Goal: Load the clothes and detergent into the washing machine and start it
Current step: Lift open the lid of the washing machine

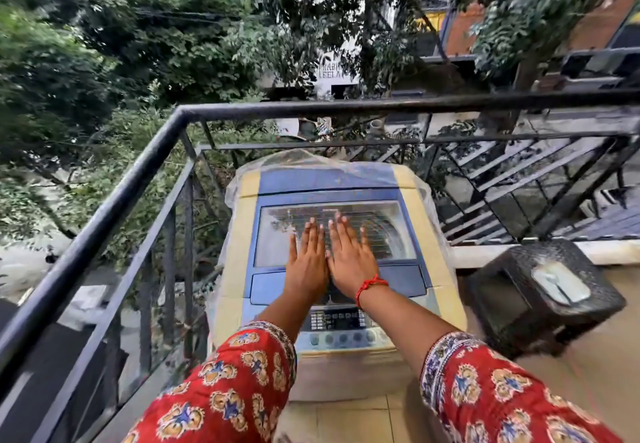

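A top-loading washing machine (242, 234), cream with a blue top, stands on a balcony with thin clear plastic wrapped round its back and sides. Its lid (391, 231) with a see-through window is down. My left hand (306, 262) and my right hand (349, 259) lie flat side by side, palms down, on the lid's window and front edge, fingers spread, holding nothing. The control panel (337, 324) with a display and a row of round buttons sits below my wrists. No clothes or detergent are in sight.
A black metal railing (114, 193) runs along the left and behind the machine, with trees beyond. A dark wicker stool (512, 307) with a small pale object (561, 281) on top stands to the right. Beige floor tiles (353, 418) lie in front.
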Available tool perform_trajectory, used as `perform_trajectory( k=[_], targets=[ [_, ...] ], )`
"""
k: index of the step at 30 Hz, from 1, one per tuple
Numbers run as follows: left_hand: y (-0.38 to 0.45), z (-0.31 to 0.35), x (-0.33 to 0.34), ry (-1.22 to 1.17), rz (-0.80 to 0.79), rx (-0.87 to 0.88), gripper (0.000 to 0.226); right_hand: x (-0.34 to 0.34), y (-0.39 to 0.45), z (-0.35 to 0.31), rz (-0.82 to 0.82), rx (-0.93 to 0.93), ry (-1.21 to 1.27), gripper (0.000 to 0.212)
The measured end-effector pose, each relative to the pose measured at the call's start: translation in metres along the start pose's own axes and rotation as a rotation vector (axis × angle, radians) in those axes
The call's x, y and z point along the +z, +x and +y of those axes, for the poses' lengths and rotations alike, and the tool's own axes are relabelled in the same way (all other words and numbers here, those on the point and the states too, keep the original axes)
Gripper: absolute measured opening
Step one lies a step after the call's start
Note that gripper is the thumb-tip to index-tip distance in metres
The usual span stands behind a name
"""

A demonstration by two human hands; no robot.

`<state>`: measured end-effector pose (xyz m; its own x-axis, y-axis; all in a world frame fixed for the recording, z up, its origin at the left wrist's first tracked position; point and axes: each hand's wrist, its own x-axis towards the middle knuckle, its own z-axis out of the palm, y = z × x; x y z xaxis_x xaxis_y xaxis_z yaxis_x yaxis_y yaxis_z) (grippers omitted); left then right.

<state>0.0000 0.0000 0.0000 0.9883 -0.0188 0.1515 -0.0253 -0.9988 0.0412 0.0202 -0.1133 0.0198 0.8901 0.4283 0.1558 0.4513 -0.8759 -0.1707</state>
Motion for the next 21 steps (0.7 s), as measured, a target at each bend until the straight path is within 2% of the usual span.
perform_trajectory(
  k=[4,5,7,10,12,13,15,18,21],
  targets=[
    [-0.024,-0.002,0.01,0.027,-0.103,-0.02,0.067,0.017,-0.02,-0.002,-0.093,0.048,-0.018,0.061],
    [-0.027,-0.001,0.013,0.043,-0.097,0.005,0.067,0.02,-0.025,-0.001,-0.124,0.046,-0.024,0.061],
    [-0.035,0.0,0.013,0.045,-0.195,0.053,0.066,0.022,-0.035,-0.002,-0.201,0.038,-0.038,0.059],
    [-0.045,0.005,0.013,-0.016,-0.258,0.048,0.065,0.024,-0.05,-0.002,-0.223,0.046,-0.024,0.058],
    [-0.052,0.01,0.01,-0.059,-0.283,0.016,0.066,0.027,-0.058,-0.002,-0.196,0.064,-0.017,0.049],
    [-0.054,0.012,0.011,-0.059,-0.271,-0.006,0.065,0.029,-0.06,-0.002,-0.173,0.072,-0.028,0.038],
    [-0.058,0.017,0.012,-0.04,-0.269,0.001,0.052,0.03,-0.065,-0.002,-0.17,0.093,-0.037,0.021],
    [-0.061,0.024,0.011,-0.059,-0.276,0.003,0.023,0.03,-0.069,0.001,-0.227,0.108,-0.002,0.029],
    [-0.059,0.025,0.005,-0.088,-0.318,0.022,0.022,0.025,-0.067,0.005,-0.263,0.118,0.062,0.035]
  ],
)
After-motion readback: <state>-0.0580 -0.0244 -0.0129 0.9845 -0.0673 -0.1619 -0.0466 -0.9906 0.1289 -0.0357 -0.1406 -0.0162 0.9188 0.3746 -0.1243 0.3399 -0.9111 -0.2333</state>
